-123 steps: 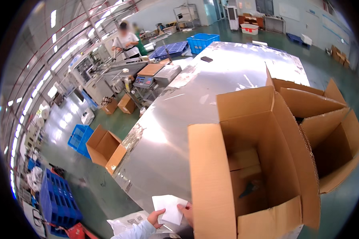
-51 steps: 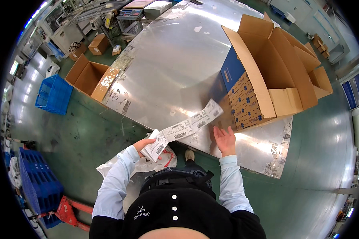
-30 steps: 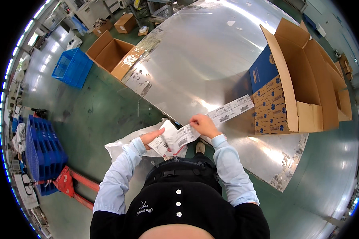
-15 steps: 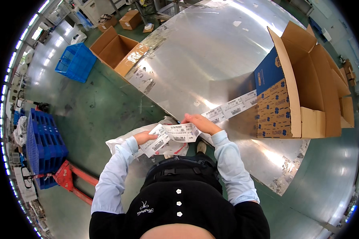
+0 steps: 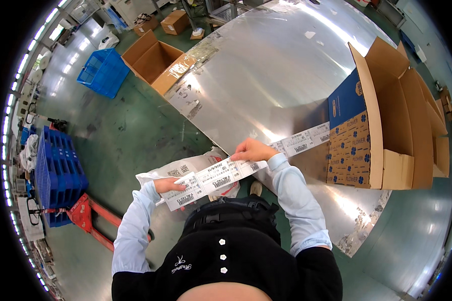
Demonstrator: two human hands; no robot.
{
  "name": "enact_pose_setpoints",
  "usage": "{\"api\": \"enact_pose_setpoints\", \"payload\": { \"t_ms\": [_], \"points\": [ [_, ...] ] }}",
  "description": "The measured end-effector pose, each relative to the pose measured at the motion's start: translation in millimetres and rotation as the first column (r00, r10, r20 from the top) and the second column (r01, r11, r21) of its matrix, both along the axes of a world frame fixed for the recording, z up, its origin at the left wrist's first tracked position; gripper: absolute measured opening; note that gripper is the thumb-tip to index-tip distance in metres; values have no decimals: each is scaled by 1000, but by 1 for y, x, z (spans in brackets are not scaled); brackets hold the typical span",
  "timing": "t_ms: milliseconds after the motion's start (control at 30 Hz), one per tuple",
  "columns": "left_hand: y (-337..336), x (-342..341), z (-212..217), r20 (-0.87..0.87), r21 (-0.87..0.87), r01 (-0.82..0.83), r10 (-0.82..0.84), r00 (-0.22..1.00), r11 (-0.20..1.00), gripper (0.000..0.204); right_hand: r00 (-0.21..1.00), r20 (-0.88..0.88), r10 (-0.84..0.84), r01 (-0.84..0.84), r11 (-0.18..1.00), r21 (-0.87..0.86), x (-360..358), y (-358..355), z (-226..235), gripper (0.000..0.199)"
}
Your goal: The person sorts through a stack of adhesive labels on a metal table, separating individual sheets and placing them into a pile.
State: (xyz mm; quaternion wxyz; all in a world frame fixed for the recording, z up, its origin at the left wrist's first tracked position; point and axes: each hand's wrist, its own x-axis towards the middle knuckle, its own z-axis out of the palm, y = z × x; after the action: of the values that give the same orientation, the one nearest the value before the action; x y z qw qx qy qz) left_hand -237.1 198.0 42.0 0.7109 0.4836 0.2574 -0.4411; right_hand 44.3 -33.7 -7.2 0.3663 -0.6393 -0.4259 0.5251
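White label strip [image 5: 215,176] — black-printed, brown carton [image 5: 347,155] — blue-clover-patterned, blue crate [image 5: 116,80]

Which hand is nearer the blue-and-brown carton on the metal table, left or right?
Right. The right hand is left of the carton, by the edge of the table, pinching the label strip; the left hand holds the strip farther left, not over the table.

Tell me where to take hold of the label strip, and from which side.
Probably best: pinch the label strip by its far long edge, from the right; between left hand and right hand it spans clear of the metal table, edges reachable.
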Motion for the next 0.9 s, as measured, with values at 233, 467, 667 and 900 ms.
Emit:
{"api": "enact_pose_setpoints", "payload": {
  "t_ms": [233, 467, 667, 900],
  "points": [
    [-11, -18, 6, 43, -58, -163, 166, 985, 985, 59, 993, -97, 60, -57, 998, 42, 8, 24, -2, 26],
    [-16, -35, -1, 49, -129, -299, 307, 950, 946, 56, 976, -173, 130, -119, 990, 69, 15, 49, -2, 23],
    [-21, -46, -3, 63, -104, -361, 368, 928, 927, 56, 973, -148, 176, -168, 984, 65, 14, 61, 4, 24],
    [-28, -48, 0, 25, -212, -395, 409, 912, 894, 57, 955, -216, 202, -179, 976, 123, 17, 69, 9, 24]
  ]
}}
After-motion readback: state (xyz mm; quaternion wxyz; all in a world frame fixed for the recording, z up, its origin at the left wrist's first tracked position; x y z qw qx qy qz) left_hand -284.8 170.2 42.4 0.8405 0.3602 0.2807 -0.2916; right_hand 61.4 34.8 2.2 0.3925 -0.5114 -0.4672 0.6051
